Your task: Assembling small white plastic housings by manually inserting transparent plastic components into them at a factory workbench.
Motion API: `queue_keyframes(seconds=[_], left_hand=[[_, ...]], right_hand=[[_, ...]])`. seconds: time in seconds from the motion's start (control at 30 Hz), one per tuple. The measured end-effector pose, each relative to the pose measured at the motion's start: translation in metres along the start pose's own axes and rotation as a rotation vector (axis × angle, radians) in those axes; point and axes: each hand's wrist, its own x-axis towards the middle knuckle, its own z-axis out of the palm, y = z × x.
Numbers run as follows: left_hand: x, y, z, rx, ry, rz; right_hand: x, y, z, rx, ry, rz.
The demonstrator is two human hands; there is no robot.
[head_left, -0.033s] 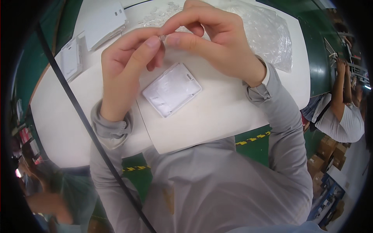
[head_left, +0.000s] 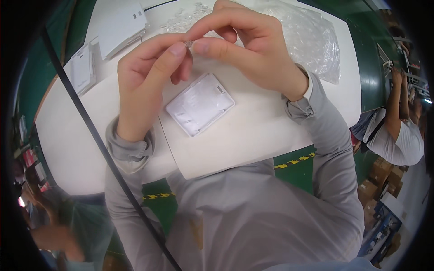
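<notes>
Above the table, a tiny transparent plastic piece (head_left: 188, 44) is pinched where my fingertips meet. My left hand (head_left: 147, 74) holds it between thumb and forefinger, its other fingers curled. From the other side, my right hand (head_left: 257, 49) grips it with thumb and forefinger. The piece is mostly covered by the fingertips, so its exact shape cannot be made out. Below my hands a shallow white plastic case (head_left: 199, 106) lies at a slant on the table, its hollow side up, with a small slot near one corner.
Loose transparent pieces (head_left: 183, 18) lie scattered beyond my hands. A crumpled transparent bag (head_left: 312, 45) covers the far right of the white table (head_left: 81, 140). White panels (head_left: 122, 29) and another white case (head_left: 81, 70) sit far left. A black cord (head_left: 97, 140) crosses the left side. A person (head_left: 398, 135) is at right.
</notes>
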Motion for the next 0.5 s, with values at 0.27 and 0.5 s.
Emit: queue_keyframes(seconds=[0.27, 0.5], left_hand=[[0.002, -0.007, -0.010, -0.012, 0.006, -0.013], [0.003, -0.003, -0.001, 0.074, 0.062, -0.016]], right_hand=[[0.001, 0.002, 0.002, -0.203, 0.016, -0.135], [0.006, -0.005, -0.009, -0.549, 0.016, -0.366]])
